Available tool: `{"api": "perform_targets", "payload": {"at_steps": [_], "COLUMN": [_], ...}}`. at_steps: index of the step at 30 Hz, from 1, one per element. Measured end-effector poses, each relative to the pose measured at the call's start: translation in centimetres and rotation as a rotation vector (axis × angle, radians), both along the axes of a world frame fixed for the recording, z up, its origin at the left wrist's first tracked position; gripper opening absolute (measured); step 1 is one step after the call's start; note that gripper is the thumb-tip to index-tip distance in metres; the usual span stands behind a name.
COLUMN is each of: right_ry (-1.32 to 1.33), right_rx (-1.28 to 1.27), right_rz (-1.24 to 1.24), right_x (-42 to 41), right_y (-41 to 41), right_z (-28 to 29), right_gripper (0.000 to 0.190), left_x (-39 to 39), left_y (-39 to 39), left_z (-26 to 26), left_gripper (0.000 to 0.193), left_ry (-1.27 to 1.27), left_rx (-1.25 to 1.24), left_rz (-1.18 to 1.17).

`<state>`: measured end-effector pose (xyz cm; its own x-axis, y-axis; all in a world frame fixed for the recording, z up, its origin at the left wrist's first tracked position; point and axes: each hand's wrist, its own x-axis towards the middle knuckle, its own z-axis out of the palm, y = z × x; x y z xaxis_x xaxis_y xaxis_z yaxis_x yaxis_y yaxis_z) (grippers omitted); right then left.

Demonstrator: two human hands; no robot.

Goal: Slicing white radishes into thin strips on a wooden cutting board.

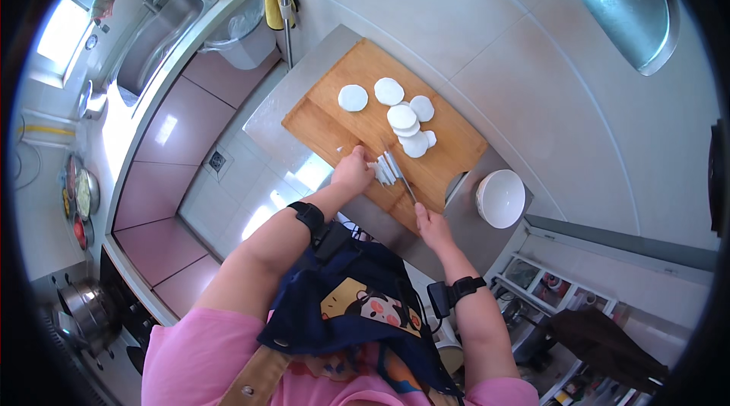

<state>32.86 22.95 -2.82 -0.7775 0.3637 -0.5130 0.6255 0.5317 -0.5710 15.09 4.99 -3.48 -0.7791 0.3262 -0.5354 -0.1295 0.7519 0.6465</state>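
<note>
On a wooden cutting board [325,115] lie several round slices of a peeled white vegetable [389,91], some overlapping in a short row. My right hand [433,227] grips the handle of a kitchen knife [408,185], its blade standing on edge beside cut white strips [385,171]. At the left end of these strips my left hand [353,170] holds them with bent fingertips. A small white scrap [340,149] rests on the board left of that hand.
A white bowl [501,199] stands right of the board on the metal table [331,52]. Beyond the table's left side are a lined bin [245,44] and a counter with a sink [165,35]. A shelf rack [530,286] is at lower right.
</note>
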Motion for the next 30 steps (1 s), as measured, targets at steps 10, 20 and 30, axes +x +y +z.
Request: {"api": "perform_targets", "payload": {"at_steps": [10, 20, 30], "right_ry": [-0.097, -0.095, -0.180], "right_rx": [0.009, 0.117, 0.113], "right_rz": [0.034, 0.097, 0.072], "right_x": [-0.9, -1.0, -1.2], "right_y": [-0.1, -0.7, -1.0], "right_z": [0.4, 0.9, 0.0], "right_gripper": [0.068, 0.068, 0.069], "left_x": [-0.1, -2.3, -3.9], "left_y": [-0.7, 0.4, 1.8], "left_z": [-0.7, -0.2, -0.9], "left_gripper": [0.018, 0.032, 0.028], "left_ry": [0.131, 0.041, -0.179], "left_rx": [0.072, 0.113, 0.071], "left_rz": [0.050, 0.064, 0.114]}}
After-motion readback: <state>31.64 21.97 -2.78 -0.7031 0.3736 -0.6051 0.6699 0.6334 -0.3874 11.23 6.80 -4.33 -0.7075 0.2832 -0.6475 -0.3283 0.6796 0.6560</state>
